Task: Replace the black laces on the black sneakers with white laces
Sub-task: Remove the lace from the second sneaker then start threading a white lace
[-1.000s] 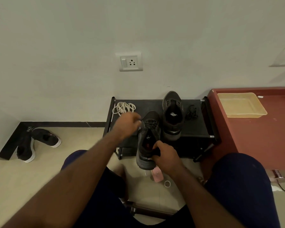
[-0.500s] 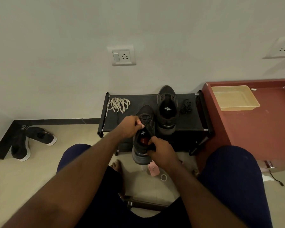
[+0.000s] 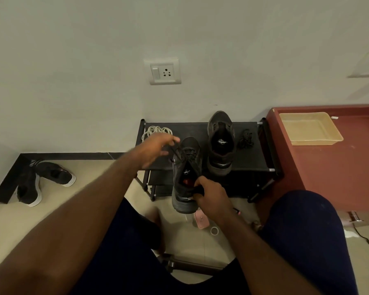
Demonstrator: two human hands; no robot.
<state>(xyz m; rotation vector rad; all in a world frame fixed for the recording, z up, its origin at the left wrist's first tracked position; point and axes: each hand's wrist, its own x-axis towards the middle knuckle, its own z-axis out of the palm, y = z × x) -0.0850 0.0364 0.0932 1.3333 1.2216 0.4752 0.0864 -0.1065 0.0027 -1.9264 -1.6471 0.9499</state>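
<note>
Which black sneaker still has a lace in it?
The held sneaker, gripped at the heel by the right hand: a black lace runs from its eyelets to the left hand. The other sneaker, on the rack, shows none.

Black lace-up sneaker [image 3: 186, 173] in right hand [image 3: 210, 198]: red insole patch. Beyond grip: black twin sneaker [image 3: 221, 143], white insole logo. Left of grip: white coiled laces [image 3: 157, 131]. Right of grip: beige plastic tray [image 3: 309, 128], red-brown cabinet [image 3: 328, 167].

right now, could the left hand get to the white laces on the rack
Probably yes. The left hand hovers just in front of the white laces on the rack, nothing between them, but it seems to pinch a black lace it must drop first.
</note>
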